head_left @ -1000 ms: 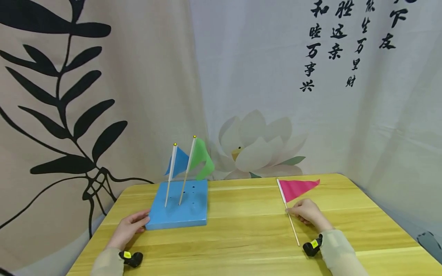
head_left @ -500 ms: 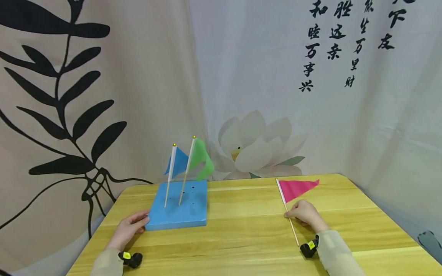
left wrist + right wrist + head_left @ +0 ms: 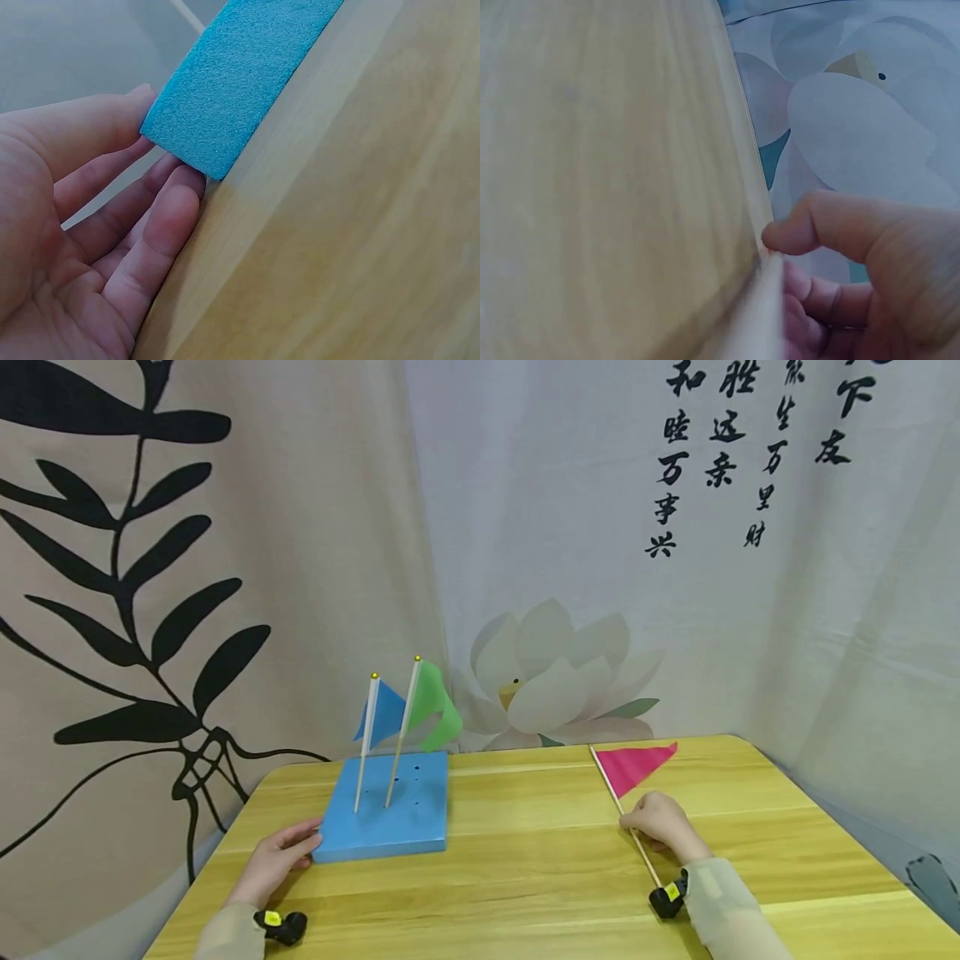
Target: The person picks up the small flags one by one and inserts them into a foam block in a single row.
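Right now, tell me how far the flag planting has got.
Done: the blue flag and green flag stand in holes of the blue foam block. In hand: the right hand pinches the pink flag by its stick, lying low over the table; the left hand touches the block's corner. Left: the pink flag is not yet planted.

Wooden table [image 3: 525, 877], printed curtain [image 3: 600, 568] (lotus, leaves, calligraphy) behind.
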`<state>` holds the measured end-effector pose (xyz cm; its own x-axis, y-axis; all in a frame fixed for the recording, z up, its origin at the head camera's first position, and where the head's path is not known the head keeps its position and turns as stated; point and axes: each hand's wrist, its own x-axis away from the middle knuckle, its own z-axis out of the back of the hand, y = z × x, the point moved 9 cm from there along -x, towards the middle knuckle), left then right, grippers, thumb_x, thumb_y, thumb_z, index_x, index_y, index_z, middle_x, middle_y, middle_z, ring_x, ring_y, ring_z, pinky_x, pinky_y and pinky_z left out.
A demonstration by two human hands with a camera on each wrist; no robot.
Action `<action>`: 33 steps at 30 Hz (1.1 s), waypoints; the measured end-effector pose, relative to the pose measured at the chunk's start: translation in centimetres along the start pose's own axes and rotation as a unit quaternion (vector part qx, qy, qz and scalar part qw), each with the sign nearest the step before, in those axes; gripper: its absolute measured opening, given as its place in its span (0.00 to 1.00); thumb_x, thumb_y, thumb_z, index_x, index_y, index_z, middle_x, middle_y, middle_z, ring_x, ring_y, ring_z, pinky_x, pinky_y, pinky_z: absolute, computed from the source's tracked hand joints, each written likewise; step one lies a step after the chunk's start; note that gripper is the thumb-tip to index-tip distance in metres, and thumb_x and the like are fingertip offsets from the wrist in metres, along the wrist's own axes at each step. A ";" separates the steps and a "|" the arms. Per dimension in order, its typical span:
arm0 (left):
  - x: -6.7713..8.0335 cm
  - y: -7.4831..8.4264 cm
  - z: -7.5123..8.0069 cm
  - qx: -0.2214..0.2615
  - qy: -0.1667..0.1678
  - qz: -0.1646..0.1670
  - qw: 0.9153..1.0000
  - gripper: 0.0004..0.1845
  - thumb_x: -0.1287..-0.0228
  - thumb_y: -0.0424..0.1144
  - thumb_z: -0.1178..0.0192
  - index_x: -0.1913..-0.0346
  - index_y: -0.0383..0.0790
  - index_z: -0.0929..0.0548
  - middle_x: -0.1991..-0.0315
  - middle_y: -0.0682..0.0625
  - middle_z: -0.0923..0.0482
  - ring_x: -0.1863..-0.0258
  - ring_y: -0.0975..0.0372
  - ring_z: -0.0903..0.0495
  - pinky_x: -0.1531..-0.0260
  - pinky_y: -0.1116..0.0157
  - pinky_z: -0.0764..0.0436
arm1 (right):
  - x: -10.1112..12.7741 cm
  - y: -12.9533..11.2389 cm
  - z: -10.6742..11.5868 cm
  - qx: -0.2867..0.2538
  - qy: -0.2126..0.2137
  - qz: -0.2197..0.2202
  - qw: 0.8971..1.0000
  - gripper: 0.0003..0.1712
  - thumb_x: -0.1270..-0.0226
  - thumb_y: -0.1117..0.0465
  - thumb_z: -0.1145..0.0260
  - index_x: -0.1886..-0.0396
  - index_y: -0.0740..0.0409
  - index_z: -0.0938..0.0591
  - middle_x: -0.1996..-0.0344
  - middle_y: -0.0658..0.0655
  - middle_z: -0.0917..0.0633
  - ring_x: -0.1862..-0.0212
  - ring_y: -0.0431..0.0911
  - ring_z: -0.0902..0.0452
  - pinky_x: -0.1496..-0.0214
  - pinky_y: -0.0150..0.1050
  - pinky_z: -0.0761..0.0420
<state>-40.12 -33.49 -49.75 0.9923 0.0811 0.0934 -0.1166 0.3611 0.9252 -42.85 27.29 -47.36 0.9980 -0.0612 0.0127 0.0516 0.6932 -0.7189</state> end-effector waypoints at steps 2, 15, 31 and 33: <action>0.0 -0.1 0.0 0.000 -0.001 0.000 1.000 0.35 0.34 0.50 0.38 0.31 0.31 0.31 0.41 0.39 0.26 0.61 0.57 0.22 0.62 0.61 0.20 | 0.0 0.1 0.2 -0.020 0.003 -0.008 1.000 0.16 0.50 0.62 0.32 0.89 0.55 0.29 0.92 0.49 0.30 0.88 0.41 0.34 0.86 0.36 0.25; 0.2 0.1 0.0 -0.005 0.003 0.001 1.000 0.34 0.33 0.50 0.39 0.31 0.31 0.31 0.36 0.35 0.31 0.58 0.60 0.22 0.61 0.62 0.20 | -0.5 2.2 -0.4 -0.214 -0.073 -0.046 0.973 0.15 0.34 0.59 0.39 0.63 0.71 0.20 0.79 0.56 0.18 0.81 0.44 0.21 0.80 0.35 0.21; 0.2 0.1 0.0 0.000 0.000 0.001 1.000 0.33 0.32 0.47 0.39 0.31 0.32 0.31 0.40 0.38 0.27 0.60 0.57 0.22 0.61 0.62 0.20 | -0.5 1.2 -2.2 -0.335 -0.206 -0.033 0.919 0.20 0.24 0.60 0.46 0.43 0.72 0.26 0.71 0.53 0.15 0.72 0.41 0.18 0.75 0.30 0.21; 0.2 0.1 0.0 0.000 0.000 0.001 1.000 0.33 0.32 0.48 0.39 0.31 0.32 0.31 0.40 0.38 0.27 0.60 0.57 0.22 0.61 0.62 0.20 | -0.4 1.1 -2.3 -0.346 -0.211 -0.030 0.914 0.22 0.24 0.61 0.47 0.41 0.74 0.28 0.71 0.53 0.15 0.72 0.40 0.18 0.75 0.30 0.21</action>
<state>-39.92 -33.46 -49.67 0.9921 0.0813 0.0953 -0.1184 0.3609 0.9250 -43.29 26.43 -49.78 0.9263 0.2997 0.2282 0.2176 0.0688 -0.9736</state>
